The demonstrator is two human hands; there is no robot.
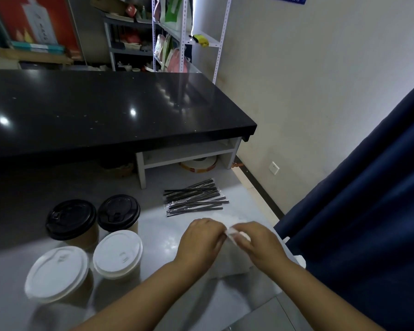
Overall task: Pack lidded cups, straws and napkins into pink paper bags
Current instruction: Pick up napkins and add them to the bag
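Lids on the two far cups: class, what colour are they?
Black: the left lid and the right lid, best in the head view.

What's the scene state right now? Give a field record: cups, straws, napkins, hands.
back row: two black-lidded brown paper cups, upright
front row: two white-lidded brown paper cups, upright
straws: pile of black wrapped straws on the grey counter, beyond the hands
napkin: white paper napkin, pinched between both hands
left hand: pinches the napkin
right hand: pinches the napkin
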